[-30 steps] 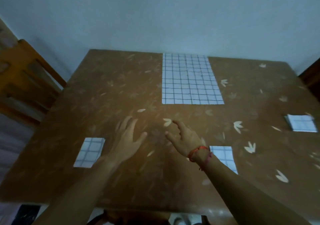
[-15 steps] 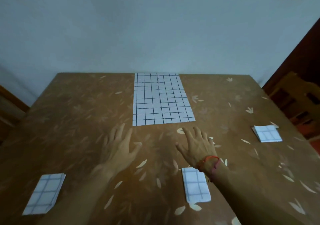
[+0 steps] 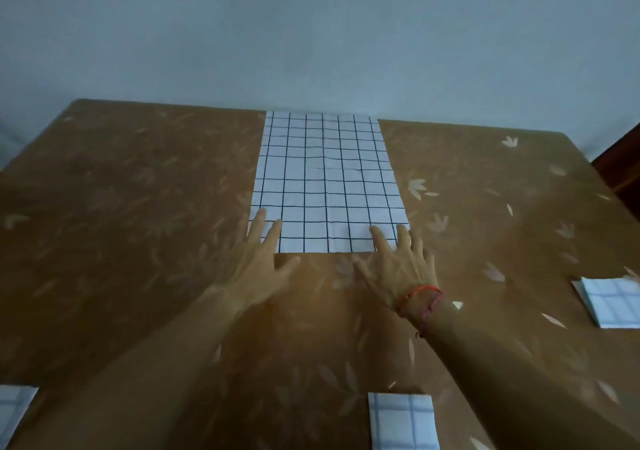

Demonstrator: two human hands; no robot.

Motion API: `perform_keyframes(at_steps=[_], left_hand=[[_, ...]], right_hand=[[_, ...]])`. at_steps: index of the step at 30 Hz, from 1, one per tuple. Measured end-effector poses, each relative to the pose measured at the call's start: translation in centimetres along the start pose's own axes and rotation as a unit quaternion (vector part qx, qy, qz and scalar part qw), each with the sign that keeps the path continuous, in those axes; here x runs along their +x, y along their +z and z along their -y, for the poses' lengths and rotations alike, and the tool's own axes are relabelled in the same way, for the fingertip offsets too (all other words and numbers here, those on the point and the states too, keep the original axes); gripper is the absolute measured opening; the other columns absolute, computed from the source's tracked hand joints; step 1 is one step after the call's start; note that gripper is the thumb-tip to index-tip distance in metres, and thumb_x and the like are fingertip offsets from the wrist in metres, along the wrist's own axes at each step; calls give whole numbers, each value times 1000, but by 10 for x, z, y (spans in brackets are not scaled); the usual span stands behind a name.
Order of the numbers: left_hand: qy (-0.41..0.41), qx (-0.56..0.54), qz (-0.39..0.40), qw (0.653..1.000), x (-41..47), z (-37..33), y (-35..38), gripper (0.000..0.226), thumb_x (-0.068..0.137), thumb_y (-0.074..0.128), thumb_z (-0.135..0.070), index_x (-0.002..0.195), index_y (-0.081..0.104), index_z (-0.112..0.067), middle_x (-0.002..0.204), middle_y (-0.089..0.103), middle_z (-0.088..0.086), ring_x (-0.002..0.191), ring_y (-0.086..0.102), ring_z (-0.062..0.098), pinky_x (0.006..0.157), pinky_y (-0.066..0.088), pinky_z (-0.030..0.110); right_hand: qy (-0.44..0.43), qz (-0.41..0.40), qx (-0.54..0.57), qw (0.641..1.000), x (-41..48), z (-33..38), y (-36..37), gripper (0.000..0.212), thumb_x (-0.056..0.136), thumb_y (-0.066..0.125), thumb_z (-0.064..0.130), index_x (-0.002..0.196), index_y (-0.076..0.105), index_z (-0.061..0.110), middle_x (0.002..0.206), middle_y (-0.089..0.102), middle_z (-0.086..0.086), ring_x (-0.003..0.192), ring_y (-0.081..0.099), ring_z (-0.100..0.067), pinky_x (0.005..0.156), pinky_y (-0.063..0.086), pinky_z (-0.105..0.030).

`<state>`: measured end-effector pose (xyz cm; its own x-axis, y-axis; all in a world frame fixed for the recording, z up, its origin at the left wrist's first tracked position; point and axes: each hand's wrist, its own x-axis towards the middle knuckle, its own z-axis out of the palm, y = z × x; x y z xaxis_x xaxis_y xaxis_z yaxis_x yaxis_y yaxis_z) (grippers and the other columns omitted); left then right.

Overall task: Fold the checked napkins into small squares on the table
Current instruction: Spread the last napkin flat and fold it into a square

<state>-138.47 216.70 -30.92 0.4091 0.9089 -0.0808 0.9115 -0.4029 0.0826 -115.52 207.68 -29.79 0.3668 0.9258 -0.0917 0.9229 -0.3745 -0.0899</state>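
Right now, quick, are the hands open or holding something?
Left hand: open, fingers flat on the napkin at its near left corner, holding nothing.
Right hand: open, fingers flat on its near right corner, holding nothing.

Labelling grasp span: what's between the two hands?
Head view: the near edge of the unfolded napkin and bare leaf-print tablecloth lie between the left hand and right hand.

Likely a dining room in a home.
A table [image 3: 138,241] covered with a brown leaf-print cloth [image 3: 485,214] stands by a plain pale wall [image 3: 311,33], and dark wooden furniture [image 3: 623,158] shows at the right edge.
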Motion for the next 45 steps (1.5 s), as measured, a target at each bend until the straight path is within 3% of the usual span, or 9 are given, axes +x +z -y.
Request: perform_keyframes(at_steps=[10,22,24,26,29,33,36,41,45], left_hand=[[-44,-19,48,998,37,-6,30,78,90,33,-69,153,4,-33,161,-9,12,147,-10,33,117,6,47],[-30,-96,7,995,39,-11,45,72,92,43,-52,146,33,-5,156,25,10,145,17,22,117,21,37],[-19,-99,-5,995,36,-10,45,66,88,50,-50,132,47,-1,143,43,12,135,33,25,111,31,37],[-4,-119,-34,992,30,-8,42,44,78,58,-42,100,54,-4,108,54,7,107,49,25,88,43,34],[19,-133,-78,988,11,-6,28,30,65,65,-22,78,41,-11,80,40,-2,78,45,21,64,29,26],[19,-76,-106,991,-10,15,16,30,75,66,-8,104,63,-8,101,62,1,102,56,24,81,43,31],[17,-105,-86,991,-25,29,8,34,80,61,4,112,66,-5,111,66,7,114,56,29,95,44,43],[23,-142,-121,982,-65,40,-19,30,83,59,9,111,68,-1,119,65,12,109,59,32,89,49,38],[30,-143,-133,980,-95,54,-35,22,79,56,3,91,72,-5,98,71,6,88,66,26,75,53,33]], right_hand=[[12,69,47,996,56,-15,41,78,81,29,75,148,4,43,158,0,-18,146,-4,-36,118,10,-49],[-39,13,22,999,53,-16,49,58,93,35,47,138,39,12,152,32,-8,144,23,-22,117,21,-39],[-41,3,35,999,50,-14,42,53,90,41,42,131,46,10,144,43,-8,138,33,-23,114,26,-39],[-47,4,45,998,41,-13,37,46,83,49,38,120,52,10,129,53,-6,126,44,-24,108,33,-38],[-53,5,53,997,26,-13,27,43,75,59,31,111,56,7,114,58,-6,113,52,-28,95,41,-38],[-48,64,57,995,-4,-9,-14,30,97,41,10,83,58,-10,89,55,-24,84,50,-38,75,37,-42],[-66,-25,144,987,-21,-3,-24,58,82,31,37,98,65,-6,96,64,-23,90,58,-42,80,47,-44],[-42,-86,121,988,-35,0,-29,17,72,72,12,89,74,9,86,72,-11,77,65,-36,65,45,-30],[-29,-82,158,984,-60,6,-45,14,81,68,20,92,74,14,94,72,-6,88,64,-33,71,47,-33]])
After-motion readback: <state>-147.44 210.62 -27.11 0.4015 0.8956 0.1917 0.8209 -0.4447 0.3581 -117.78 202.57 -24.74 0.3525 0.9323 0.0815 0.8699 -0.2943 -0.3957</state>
